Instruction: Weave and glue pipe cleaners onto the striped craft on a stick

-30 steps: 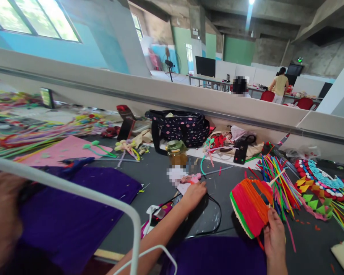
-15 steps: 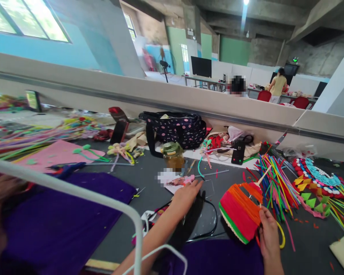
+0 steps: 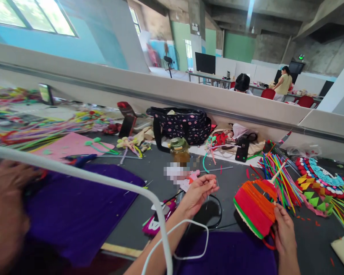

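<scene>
Striped fan [image 3: 255,209] sat over the dark tabletop [image 3: 231,181], right of my left hand [image 3: 200,191], its stick [image 3: 279,171] slanting away to the upper right. My right hand [image 3: 285,228], the nearer, pinched its right edge; whether the left's bunched fingers held anything, I couldn't tell.

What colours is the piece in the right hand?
The piece is banded orange, pinkish red and green; the head view shows it.
</scene>
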Action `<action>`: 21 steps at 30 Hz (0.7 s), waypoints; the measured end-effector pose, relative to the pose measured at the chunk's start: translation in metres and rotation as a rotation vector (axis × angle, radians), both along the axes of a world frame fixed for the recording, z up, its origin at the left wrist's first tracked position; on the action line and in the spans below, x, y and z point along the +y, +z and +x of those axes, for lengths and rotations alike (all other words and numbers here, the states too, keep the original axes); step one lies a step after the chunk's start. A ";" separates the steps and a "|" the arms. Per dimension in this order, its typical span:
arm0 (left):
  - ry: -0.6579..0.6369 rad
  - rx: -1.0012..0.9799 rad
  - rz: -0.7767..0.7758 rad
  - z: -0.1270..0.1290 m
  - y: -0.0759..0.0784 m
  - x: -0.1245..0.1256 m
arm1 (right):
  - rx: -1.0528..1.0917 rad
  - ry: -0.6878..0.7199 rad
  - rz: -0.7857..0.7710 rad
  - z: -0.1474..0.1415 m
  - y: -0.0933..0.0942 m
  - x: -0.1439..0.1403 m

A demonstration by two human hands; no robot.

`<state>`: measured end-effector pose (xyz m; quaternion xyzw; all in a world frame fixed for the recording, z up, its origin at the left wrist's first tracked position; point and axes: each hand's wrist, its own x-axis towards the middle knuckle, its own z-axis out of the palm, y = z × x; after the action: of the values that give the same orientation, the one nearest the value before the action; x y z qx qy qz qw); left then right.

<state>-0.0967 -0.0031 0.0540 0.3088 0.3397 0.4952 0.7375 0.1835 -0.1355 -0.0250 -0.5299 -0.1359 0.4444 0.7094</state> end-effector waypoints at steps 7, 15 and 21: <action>-0.049 -0.191 -0.146 0.005 0.002 -0.008 | 0.005 0.011 0.003 -0.007 0.003 -0.008; -0.073 -0.283 -0.213 0.001 0.007 -0.018 | -0.018 0.044 0.020 -0.019 0.015 -0.014; -0.094 -0.240 -0.182 0.002 0.007 -0.020 | -0.055 0.039 0.023 -0.027 0.020 -0.015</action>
<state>-0.0944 -0.0230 0.0607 0.1948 0.2780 0.4606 0.8201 0.1560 -0.1502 -0.0047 -0.5311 -0.1708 0.4418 0.7026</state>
